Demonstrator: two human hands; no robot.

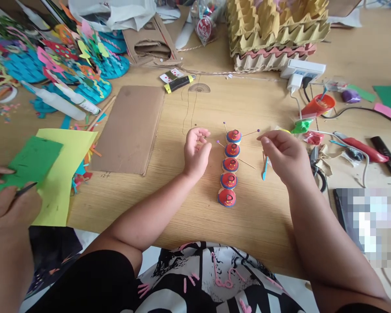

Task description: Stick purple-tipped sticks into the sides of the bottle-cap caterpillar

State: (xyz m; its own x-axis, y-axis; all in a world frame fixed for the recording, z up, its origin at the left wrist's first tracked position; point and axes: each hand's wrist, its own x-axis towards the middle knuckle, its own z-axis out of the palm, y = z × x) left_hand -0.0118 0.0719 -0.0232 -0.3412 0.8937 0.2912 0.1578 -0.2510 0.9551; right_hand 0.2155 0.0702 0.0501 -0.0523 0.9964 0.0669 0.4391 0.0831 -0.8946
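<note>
Head view, so what's on the tabletop (179,204) near the person's hands?

A row of five red domes (230,165) w/ blue rims, joined end to end, running away from the person. It's btwn the two hands, a bit nearer the L hand (195,152). Each dome has yellow marks & a dark loop on top.

K, and the thin bits poking out?

Sticks w/ purple tips: two at the far dome, one each side, plus one on the left of the 2nd dome. There's also a plain stick (247,164) off the right of the 3rd, can't tell if it's stuck in or just lying there.

Hands tho?

L hand is beside the row, fingers half-curled, thumb apart from them. R hand (285,158) has thumb + index close together, right by the tip of the far dome's right-hand stick (249,133). Can't tell if it's pinching it, tbh. Small blue tool (265,168) lies just below those fingertips.

Anyone else there?

Yep, another person's hands (9,213) far left, w/ a dark tool (25,190) over green paper (35,152), yellow sheet (58,191) underneath.

And the rest?

Brown cardboard (127,130) left of the L hand, stacked egg trays (276,39) at the back, orange cup (316,106) tipped over & scissors (313,157) near the R hand.
</note>
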